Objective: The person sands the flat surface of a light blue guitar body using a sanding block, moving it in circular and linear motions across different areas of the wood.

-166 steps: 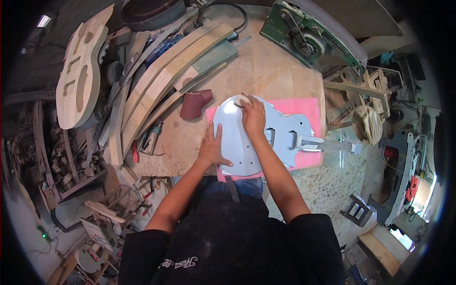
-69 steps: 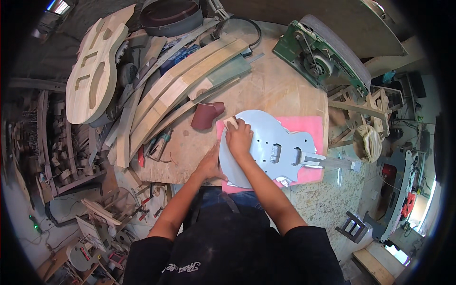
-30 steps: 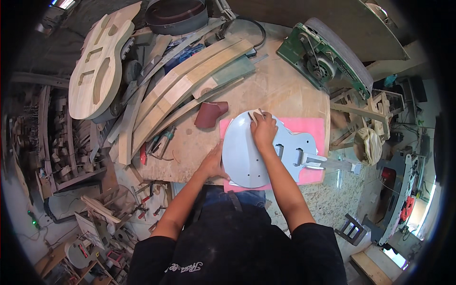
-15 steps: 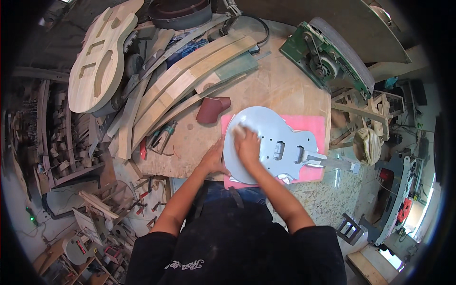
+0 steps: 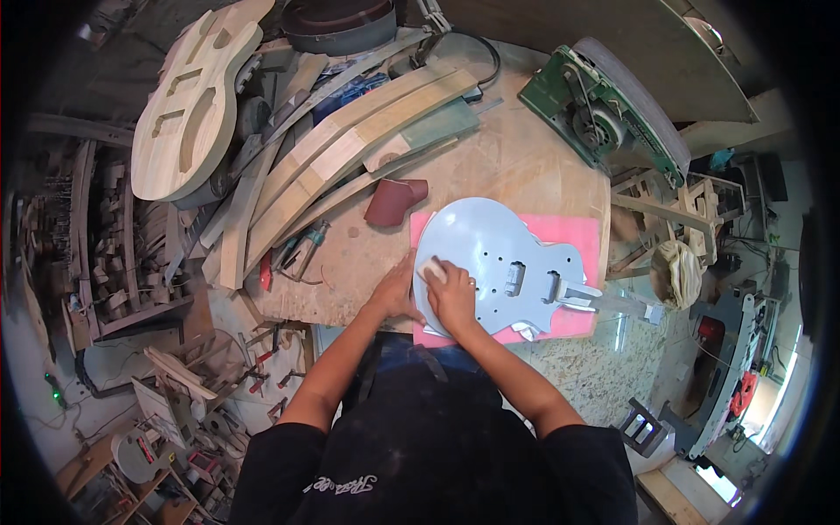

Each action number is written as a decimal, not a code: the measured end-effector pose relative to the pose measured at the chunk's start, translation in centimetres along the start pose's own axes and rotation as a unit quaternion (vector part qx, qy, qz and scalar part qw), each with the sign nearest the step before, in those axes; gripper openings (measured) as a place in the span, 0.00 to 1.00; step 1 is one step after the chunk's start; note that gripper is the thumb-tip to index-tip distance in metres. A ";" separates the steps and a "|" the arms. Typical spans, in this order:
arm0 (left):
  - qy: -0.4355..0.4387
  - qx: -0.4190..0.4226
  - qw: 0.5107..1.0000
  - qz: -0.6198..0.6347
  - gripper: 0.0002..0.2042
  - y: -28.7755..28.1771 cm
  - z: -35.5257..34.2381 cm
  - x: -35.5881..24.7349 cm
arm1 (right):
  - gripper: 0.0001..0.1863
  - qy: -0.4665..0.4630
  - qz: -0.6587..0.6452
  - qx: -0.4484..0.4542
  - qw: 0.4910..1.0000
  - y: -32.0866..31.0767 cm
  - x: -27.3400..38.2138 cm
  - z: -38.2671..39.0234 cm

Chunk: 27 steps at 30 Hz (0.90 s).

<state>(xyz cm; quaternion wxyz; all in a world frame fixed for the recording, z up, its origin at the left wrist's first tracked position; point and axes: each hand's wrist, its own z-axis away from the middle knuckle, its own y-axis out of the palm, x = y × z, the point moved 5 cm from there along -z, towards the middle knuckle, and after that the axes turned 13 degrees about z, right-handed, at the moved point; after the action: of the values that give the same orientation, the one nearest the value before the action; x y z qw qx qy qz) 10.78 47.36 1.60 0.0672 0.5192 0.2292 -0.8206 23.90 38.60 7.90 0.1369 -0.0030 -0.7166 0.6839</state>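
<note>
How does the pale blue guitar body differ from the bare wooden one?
Finish: the pale blue guitar body is evenly coloured, while the bare wooden guitar body shows its grain.
Place: the blue one lies on a pink sheet beneath the right hand; the wooden one sits at the upper left, untouched.
Openings: the wooden one has a long curved pocket; the blue one shows small round holes.
Both have rounded outlines.

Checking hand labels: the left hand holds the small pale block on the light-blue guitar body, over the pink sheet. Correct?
Wrong hand: the head view shows the right hand holding the small pale block on the light-blue guitar body, over the pink sheet.
</note>
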 end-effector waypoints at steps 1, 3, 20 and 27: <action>0.002 -0.004 1.000 0.000 0.84 0.1 0.2 0.1 | 0.22 -0.018 -0.007 0.003 1.000 0.1 -0.4 0.0; 0.010 -0.011 1.000 -0.005 0.84 -0.4 -0.3 -0.4 | 0.21 -0.008 -0.001 -0.002 1.000 -0.6 -2.6 -2.7; 0.019 -0.001 1.000 0.009 0.83 -0.1 -0.6 -0.4 | 0.18 0.174 0.001 -0.077 0.982 -3.1 -9.8 -7.5; 0.042 -0.008 0.999 -0.007 0.82 -0.2 -0.3 -0.2 | 0.17 0.069 -0.056 -0.085 0.992 -1.2 -1.2 4.7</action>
<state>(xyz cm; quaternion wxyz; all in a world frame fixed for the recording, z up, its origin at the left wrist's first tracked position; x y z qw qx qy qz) 11.03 47.60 1.71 0.0557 0.5511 0.2420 -0.7966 24.33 33.70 8.67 0.2229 -0.0217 -0.7601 0.6100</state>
